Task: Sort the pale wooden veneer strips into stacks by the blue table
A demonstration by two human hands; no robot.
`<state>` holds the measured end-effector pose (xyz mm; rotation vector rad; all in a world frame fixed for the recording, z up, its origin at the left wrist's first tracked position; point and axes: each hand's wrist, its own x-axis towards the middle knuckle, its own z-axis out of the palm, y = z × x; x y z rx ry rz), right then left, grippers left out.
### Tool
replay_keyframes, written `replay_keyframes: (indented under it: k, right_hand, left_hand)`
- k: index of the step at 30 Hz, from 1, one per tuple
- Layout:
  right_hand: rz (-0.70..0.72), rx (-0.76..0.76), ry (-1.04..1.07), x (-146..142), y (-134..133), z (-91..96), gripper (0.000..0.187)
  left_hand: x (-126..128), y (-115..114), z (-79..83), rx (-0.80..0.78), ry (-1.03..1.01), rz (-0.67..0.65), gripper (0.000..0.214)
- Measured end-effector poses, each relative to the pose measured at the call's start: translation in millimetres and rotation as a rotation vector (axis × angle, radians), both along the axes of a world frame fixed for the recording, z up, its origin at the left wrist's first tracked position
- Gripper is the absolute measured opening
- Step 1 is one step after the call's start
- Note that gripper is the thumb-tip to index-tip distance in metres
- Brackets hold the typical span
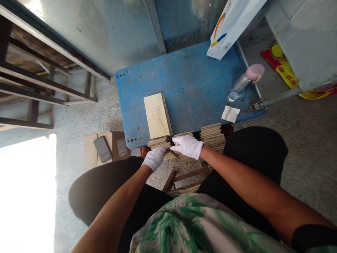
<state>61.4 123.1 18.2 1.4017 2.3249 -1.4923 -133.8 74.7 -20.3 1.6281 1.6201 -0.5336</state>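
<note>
My left hand point(154, 159), in a white glove, is closed at the table's near edge, its fingers at the end of a thin pale board point(170, 155). Beside it, my right hand point(189, 146), also gloved, reaches leftward with thumb and fingers a little apart, over the middle stack of boards point(184, 134). Another stack of thin boards point(158, 142) lies just above my left hand, and a taller one point(212, 136) is right of my right hand. Farther in on the blue table point(195, 95) lies a flat pile of pale boards point(158, 116). My palms are hidden.
A bottle with a pink lid point(240, 84) and a crumpled white tissue point(230, 114) are at the table's right. Behind them stands a white paper bag point(223, 38). A phone point(102, 149) rests on cardboard point(91, 151) on the floor. A wooden stool point(188, 174) is below my hands.
</note>
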Motion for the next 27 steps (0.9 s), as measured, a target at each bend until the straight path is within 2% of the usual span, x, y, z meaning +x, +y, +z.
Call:
replay_keyframes:
  k: [2,4,7,9,11,14,17,21,27]
  right_hand:
    - [-0.005,0.002,-0.008,0,1,1.3,0.027]
    - [-0.007,0.012,-0.012,0,1,2.0,0.027]
    - [0.002,0.027,-0.027,0,1,1.7,0.027]
    - [0.014,0.023,-0.037,-1,1,0.7,0.027]
    - [0.018,0.014,-0.038,-1,1,-0.9,0.027]
    - [0.019,0.017,-0.054,-1,0,-3.8,0.026]
    - [0.021,0.026,-0.085,-1,0,-6.5,0.027]
    - [0.022,0.001,-0.116,0,0,-9.3,0.028]
    - [0.039,0.012,-0.119,-2,-2,-11.0,0.031]
  left_hand:
    - [2,3,13.4,0.044,0.009,-0.049,0.031]
    - [1,9,27.2,0.107,0.027,-0.033,0.035]
    - [-7,26,42.9,0.253,0.067,0.166,0.038]
    - [-14,44,47.7,0.353,0.078,0.315,0.04]
    - [-18,66,48.7,0.421,0.08,0.393,0.049]
    - [-20,101,45.5,0.456,0.135,0.429,0.084]
    - [-13,132,37.3,0.402,0.177,0.509,0.11]
    - [2,157,18.1,0.372,0.121,0.6,0.121]
    - [20,176,-12.3,0.335,0.176,0.663,0.135]
